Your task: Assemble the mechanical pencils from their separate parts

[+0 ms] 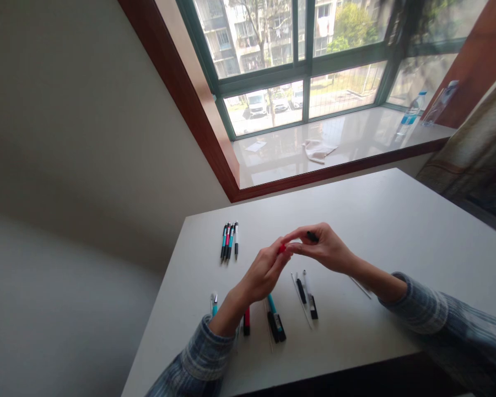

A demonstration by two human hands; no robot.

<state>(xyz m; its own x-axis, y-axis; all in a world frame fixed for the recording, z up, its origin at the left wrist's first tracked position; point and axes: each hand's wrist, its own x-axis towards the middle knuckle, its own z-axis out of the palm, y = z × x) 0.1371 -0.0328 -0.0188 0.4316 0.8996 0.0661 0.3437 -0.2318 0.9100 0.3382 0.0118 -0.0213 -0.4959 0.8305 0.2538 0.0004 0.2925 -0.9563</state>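
Above the middle of the white table, my two hands meet. My left hand (263, 271) is closed around a red pen part (281, 249), most of it hidden by the fingers. The thumb and forefinger of my right hand (329, 249) come together at the end of that red part. A black pen piece (312, 236) is tucked in the curled fingers of my right hand. Below my hands lie loose pen parts: a teal barrel (271, 303), black pieces (301, 290), thin white refills (301, 300) and a red-and-black part (247, 321), partly behind my left wrist.
Several whole pens (227, 242) lie side by side at the table's (355, 204) left. Another thin refill (360, 287) rests beneath my right forearm. On the window sill beyond are a cloth (319, 150), a paper (255, 146) and plastic bottles (411, 113).
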